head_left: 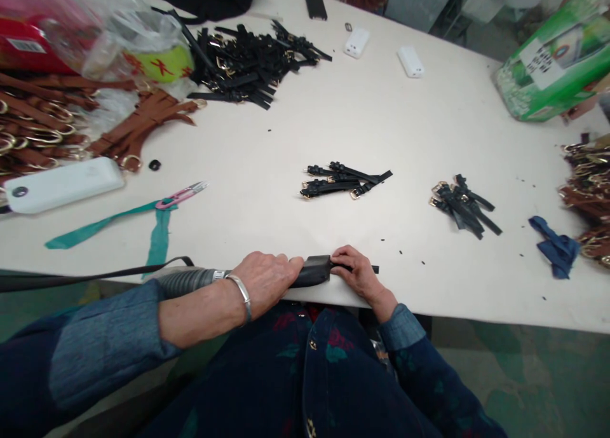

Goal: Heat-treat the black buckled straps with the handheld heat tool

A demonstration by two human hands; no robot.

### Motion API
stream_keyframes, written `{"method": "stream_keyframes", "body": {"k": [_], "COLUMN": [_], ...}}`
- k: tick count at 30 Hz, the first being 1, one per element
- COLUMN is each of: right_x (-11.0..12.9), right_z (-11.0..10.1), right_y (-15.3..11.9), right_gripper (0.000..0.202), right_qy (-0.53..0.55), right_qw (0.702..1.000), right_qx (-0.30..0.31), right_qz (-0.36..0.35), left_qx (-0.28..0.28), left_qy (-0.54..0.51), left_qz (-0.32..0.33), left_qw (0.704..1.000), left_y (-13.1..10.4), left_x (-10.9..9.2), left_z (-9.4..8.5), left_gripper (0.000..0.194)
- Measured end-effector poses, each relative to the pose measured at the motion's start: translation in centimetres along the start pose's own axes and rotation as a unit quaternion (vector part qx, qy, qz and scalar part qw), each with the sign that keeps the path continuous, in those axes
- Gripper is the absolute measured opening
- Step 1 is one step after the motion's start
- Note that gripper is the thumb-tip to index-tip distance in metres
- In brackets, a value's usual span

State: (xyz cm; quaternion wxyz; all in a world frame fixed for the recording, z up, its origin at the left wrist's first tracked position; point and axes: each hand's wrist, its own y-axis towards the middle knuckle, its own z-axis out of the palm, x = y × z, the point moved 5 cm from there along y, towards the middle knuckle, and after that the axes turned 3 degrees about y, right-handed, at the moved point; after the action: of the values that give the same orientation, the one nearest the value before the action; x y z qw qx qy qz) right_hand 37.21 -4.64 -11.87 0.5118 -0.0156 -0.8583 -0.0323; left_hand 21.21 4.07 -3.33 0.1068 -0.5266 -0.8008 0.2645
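Note:
My left hand (269,276), with a silver bangle at the wrist, is wrapped round a black hand-held tool (312,274) with a wide flat head. A grey corrugated hose (188,283) runs from the tool toward the left, under my forearm. Against the right end of the head, my right hand (357,273) pinches a thin black strap (375,269). Its dark tip sticks out past the fingers on the right; the rest is mostly hidden. Beyond my hands lie small black buckled straps (340,180) in a loose bunch, with another bunch of straps (464,203) farther right.
Pink-handled thread snips (181,194) lie on green cloth strips (107,227) at left. A white device (64,185), brown straps (138,123) and a black strap heap (252,63) lie behind. At right are a green package (553,63) and a blue cloth (555,247).

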Motion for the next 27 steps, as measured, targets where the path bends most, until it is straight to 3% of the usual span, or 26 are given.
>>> {"method": "stream_keyframes", "body": {"k": [12, 20, 27], "right_x": [-0.2, 0.1, 0.0], "right_z": [0.0, 0.1, 0.0], "right_y": [0.0, -0.1, 0.0], "right_gripper": [0.020, 0.018, 0.018], "right_qy": [-0.001, -0.003, -0.010], "right_qw": [1.000, 1.000, 1.000], "right_qx": [-0.011, -0.009, -0.008], "right_qz": [0.005, 0.010, 0.006], "left_qx": [0.005, 0.010, 0.008], "left_qy": [-0.002, 0.004, -0.007], "left_qz": [0.013, -0.002, 0.010], "left_qw": [1.000, 1.000, 1.000], "left_y": [0.3, -0.4, 0.4], "left_x": [-0.3, 1.2, 0.7], "left_z": [-1.1, 0.3, 0.0], "left_gripper": [0.019, 0.020, 0.024]}}
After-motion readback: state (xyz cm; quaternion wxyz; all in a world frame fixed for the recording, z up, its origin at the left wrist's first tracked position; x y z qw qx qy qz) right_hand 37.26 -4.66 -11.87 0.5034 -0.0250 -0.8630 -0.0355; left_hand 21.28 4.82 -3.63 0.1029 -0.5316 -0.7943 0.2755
